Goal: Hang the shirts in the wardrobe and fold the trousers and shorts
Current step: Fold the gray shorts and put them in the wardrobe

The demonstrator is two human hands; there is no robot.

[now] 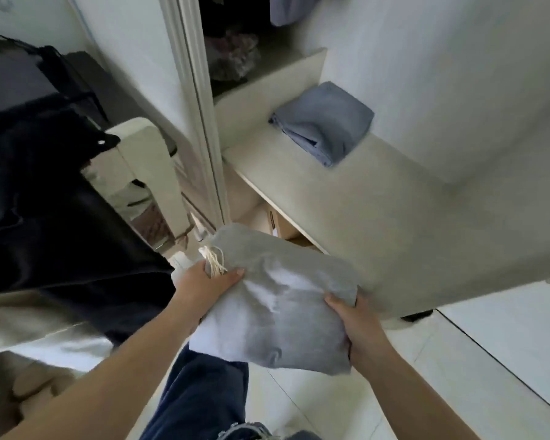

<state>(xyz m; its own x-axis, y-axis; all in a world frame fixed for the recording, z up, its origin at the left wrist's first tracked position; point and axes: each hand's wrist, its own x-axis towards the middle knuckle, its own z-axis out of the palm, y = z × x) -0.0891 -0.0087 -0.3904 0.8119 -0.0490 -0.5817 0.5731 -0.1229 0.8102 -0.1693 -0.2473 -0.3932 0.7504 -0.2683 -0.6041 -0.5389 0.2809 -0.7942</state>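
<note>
Folded grey shorts point(277, 300) carried flat, left hand point(204, 284) and right hand point(359, 325) gripping opposite edges, fingers curled under so the fold keeps; beyond, shelf point(346, 211) bearing folded blue garment point(324, 122), probable destination.

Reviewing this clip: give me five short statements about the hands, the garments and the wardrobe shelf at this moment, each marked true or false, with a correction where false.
1. Both hands, left and right, hold the folded light grey garment with a cream drawstring. True.
2. The grey garment already lies on the pale wardrobe shelf. False: it is held in the air in front of the shelf.
3. A folded blue-grey garment lies on the shelf. True.
4. The blue-grey garment hangs from a hanger. False: it lies folded flat.
5. The drawstring is at the left-hand end. True.
</note>
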